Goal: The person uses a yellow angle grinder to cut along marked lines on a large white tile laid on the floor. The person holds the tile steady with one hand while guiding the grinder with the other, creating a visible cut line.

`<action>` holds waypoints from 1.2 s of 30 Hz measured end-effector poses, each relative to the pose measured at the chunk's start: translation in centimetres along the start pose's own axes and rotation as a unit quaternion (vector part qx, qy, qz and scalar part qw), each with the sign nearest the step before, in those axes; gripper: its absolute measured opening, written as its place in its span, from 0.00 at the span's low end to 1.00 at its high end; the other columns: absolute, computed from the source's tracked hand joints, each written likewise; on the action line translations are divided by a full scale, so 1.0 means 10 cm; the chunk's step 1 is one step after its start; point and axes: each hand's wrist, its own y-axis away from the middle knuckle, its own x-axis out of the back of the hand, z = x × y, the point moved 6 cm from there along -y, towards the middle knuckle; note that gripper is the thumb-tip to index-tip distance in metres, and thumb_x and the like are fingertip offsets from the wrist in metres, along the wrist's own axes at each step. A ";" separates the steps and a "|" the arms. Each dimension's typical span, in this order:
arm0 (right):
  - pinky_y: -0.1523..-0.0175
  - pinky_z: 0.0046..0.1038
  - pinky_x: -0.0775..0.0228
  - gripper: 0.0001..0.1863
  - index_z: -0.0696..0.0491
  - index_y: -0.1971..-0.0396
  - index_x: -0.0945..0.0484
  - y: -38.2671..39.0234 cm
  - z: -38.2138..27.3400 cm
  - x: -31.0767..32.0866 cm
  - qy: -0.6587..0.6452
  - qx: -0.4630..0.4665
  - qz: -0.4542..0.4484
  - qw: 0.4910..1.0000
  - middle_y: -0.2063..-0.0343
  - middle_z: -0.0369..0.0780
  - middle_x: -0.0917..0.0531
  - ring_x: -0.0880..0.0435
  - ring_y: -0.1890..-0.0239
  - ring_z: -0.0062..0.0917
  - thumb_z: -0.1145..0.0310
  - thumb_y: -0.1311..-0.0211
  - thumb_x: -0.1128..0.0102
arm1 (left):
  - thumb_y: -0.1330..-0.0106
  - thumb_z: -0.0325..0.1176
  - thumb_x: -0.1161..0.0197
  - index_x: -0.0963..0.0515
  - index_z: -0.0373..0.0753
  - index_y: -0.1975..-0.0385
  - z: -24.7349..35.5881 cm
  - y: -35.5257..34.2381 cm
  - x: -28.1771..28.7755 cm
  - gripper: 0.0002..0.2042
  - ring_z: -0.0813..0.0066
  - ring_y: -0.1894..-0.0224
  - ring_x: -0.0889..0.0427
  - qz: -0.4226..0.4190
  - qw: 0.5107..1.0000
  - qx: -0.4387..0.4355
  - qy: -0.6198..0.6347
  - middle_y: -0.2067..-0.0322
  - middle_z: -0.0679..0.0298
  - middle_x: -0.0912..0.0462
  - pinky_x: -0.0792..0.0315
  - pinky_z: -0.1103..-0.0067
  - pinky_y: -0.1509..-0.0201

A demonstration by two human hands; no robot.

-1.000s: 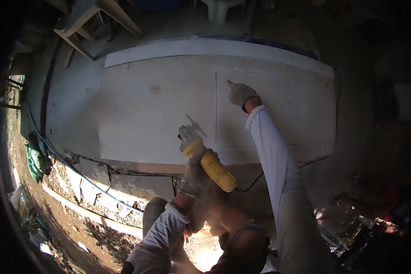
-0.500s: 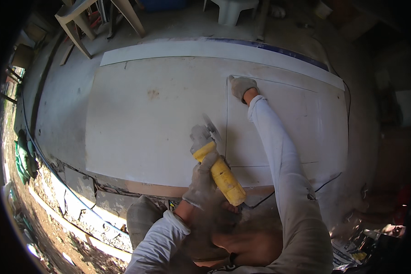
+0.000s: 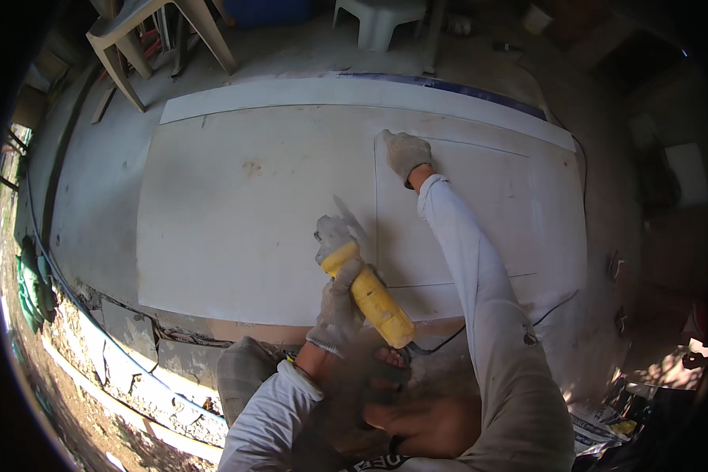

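A yellow angle grinder (image 3: 376, 303) with a grey head is in my gloved left hand (image 3: 341, 303), its fingers wrapped round the body. Its disc (image 3: 349, 217) is tilted over a large pale flat board (image 3: 212, 212), just left of a straight dark line. Whether the disc touches the board I cannot tell. My right hand (image 3: 407, 153), also gloved, rests with curled fingers at the far corner of the lined rectangle (image 3: 480, 212). What lies under those fingertips is hidden. A dark cord runs from the grinder's rear, passing behind my right forearm.
A bare foot (image 3: 391, 358) shows near the board's close edge. Beyond the board stand a beige plastic chair (image 3: 138, 31) and a pale stool (image 3: 379, 22). A blue hose (image 3: 79, 279) runs along the left, beside broken concrete and sunlit ground.
The view has shifted slightly, moving the board and both hands leftward in the picture. Grinder and hands keep about the same places relative to the board.
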 end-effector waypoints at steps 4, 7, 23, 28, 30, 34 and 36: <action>0.42 0.51 0.20 0.28 0.46 0.29 0.27 -0.02 0.03 -0.10 -0.078 -0.025 -0.016 0.996 0.45 0.45 0.10 0.10 0.45 0.44 0.65 0.29 0.46 | 0.26 0.45 0.28 0.27 0.37 0.44 -0.09 -0.07 0.01 0.22 0.58 0.53 0.12 0.006 1.000 0.008 0.020 0.55 0.57 0.17 0.14 0.58 0.44; 0.41 0.46 0.19 0.19 0.50 0.44 0.15 -0.08 0.04 -0.23 -0.090 0.019 0.004 0.996 0.46 0.47 0.10 0.10 0.44 0.44 0.62 0.31 0.43 | 0.26 0.45 0.29 0.26 0.37 0.45 -0.12 -0.10 0.03 0.21 0.58 0.54 0.12 0.000 1.000 0.001 0.021 0.56 0.56 0.17 0.14 0.58 0.44; 0.32 0.35 0.26 0.52 0.66 0.22 0.41 4.14 -0.11 -0.18 -0.687 -0.015 -0.202 0.698 0.36 0.53 0.20 0.18 0.36 0.37 0.46 0.30 0.27 | 0.25 0.47 0.30 0.26 0.37 0.47 -0.43 -0.25 0.15 0.21 0.56 0.56 0.12 -0.006 0.996 0.088 -0.021 0.59 0.56 0.16 0.13 0.58 0.47; 0.28 0.41 0.31 0.62 0.62 0.19 0.49 4.55 -0.90 -0.16 -0.598 -0.143 -0.102 0.782 0.31 0.56 0.26 0.24 0.30 0.46 0.45 0.40 0.19 | 0.30 0.47 0.26 0.25 0.36 0.47 -0.52 0.04 0.27 0.24 0.56 0.56 0.11 -0.012 0.989 0.126 -0.071 0.58 0.53 0.16 0.11 0.59 0.51; 0.28 0.43 0.31 0.64 0.59 0.19 0.49 4.53 -1.02 -0.27 -0.540 -0.165 -0.147 0.812 0.31 0.57 0.27 0.24 0.30 0.50 0.44 0.43 0.18 | 0.26 0.45 0.32 0.25 0.39 0.47 -0.47 0.15 0.36 0.18 0.58 0.59 0.12 -0.009 0.988 0.100 -0.117 0.60 0.56 0.16 0.13 0.60 0.54; 0.29 0.48 0.29 0.65 0.56 0.19 0.49 4.49 -1.10 -0.32 -0.505 -0.135 -0.148 0.840 0.29 0.59 0.29 0.24 0.31 0.58 0.38 0.44 0.21 | 0.29 0.45 0.28 0.24 0.36 0.47 -0.45 0.26 0.47 0.22 0.59 0.55 0.12 -0.024 0.992 0.110 -0.061 0.59 0.55 0.15 0.13 0.59 0.46; 0.30 0.48 0.28 0.64 0.56 0.19 0.49 4.48 -1.13 -0.34 -0.498 -0.148 -0.161 0.839 0.29 0.59 0.29 0.24 0.31 0.57 0.38 0.44 0.21 | 0.29 0.44 0.28 0.25 0.37 0.47 -0.47 0.29 0.51 0.21 0.59 0.54 0.12 -0.029 0.991 0.120 -0.047 0.57 0.56 0.15 0.14 0.58 0.43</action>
